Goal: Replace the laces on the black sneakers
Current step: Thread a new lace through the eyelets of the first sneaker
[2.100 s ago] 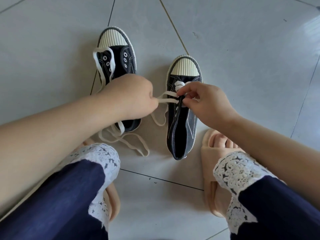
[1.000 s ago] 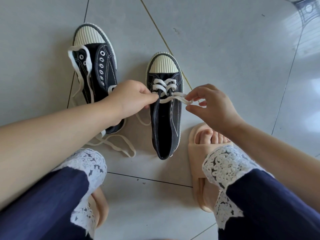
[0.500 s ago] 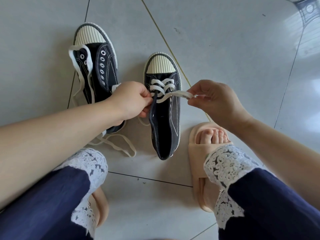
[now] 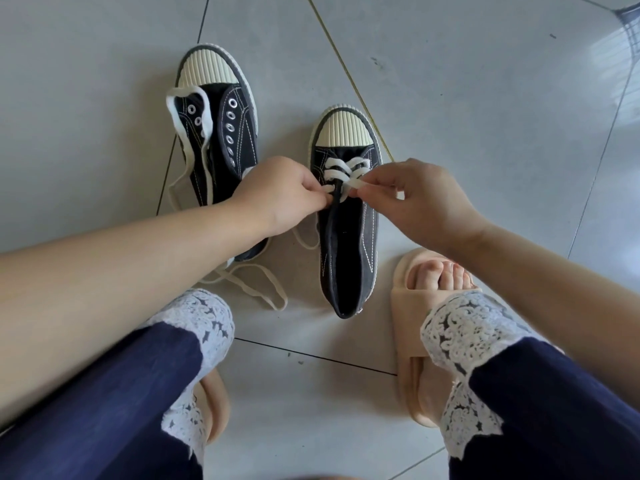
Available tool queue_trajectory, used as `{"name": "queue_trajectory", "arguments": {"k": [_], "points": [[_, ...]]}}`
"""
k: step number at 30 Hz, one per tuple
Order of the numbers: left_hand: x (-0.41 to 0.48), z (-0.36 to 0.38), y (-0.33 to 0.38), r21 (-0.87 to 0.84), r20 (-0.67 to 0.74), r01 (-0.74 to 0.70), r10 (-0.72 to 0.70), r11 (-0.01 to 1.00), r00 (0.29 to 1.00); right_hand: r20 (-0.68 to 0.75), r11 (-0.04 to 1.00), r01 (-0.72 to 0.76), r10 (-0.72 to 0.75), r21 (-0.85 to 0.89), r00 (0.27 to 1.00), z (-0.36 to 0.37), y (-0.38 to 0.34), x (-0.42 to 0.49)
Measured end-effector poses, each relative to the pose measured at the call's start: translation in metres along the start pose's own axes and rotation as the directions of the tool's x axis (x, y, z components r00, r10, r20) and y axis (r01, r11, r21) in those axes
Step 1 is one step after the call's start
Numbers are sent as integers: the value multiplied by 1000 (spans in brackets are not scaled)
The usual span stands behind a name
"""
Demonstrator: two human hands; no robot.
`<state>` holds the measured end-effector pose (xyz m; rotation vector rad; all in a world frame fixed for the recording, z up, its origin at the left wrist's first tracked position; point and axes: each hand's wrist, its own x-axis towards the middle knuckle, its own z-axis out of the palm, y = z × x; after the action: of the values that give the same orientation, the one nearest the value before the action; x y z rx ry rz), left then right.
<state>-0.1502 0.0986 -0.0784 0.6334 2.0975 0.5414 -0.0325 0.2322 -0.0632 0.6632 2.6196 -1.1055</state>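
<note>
Both of your hands are on the right-side sneaker (image 4: 348,251), which sits flat on the tiled floor (image 4: 485,98) with its toe pointing away from you. Your left hand (image 4: 284,194) has a closed grip, fingers curled in and pinching the white lace (image 4: 343,168) at the sneaker's left eyelet row. Your right hand (image 4: 426,202) has a thumb-and-forefinger grip on the flat lace end just right of the tongue, with the other fingers loosely curled. The lace is crossed through the eyelets nearest the toe cap, and the crossings lie just beyond both grips. The shoe opening below them is bare, and one slack strand loops onto the floor under your left wrist. The left-side sneaker (image 4: 221,133) stands just beside it, further from you, partly behind your left forearm. Its eyelets are bare, and a loose lace (image 4: 188,133) is draped over its left edge and trails to the floor near your left knee. A tan sandal (image 4: 412,358) on your right foot sits just beside the right-side sneaker's heel.
</note>
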Motion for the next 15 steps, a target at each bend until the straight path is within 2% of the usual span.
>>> {"name": "queue_trajectory", "arguments": {"k": [3, 6, 11, 13, 14, 15], "points": [[-4, -2, -4, 3, -50, -34, 34, 999, 998, 24, 992, 37, -34, -120, 999, 8, 0, 1], [-10, -3, -9, 148, -122, -182, 200, 972, 972, 17, 988, -10, 13, -157, 1000, 6, 4, 2], [-26, -15, -20, 248, -110, -417, 454, 874, 884, 10, 972, 1, 1, -235, 1000, 3, 7, -1], [-28, -15, -23, 167, -107, -417, 437, 893, 893, -1, 972, -10, 10, -233, 1000, 3, 5, -1], [-27, -13, -22, 37, -90, -360, 362, 932, 928, -7, 978, -21, 20, -209, 1000, 3, 4, 0], [-27, -12, -19, -162, -50, -242, 237, 957, 970, -11, 983, -28, 27, -179, 1000, 3, 4, 1]]}}
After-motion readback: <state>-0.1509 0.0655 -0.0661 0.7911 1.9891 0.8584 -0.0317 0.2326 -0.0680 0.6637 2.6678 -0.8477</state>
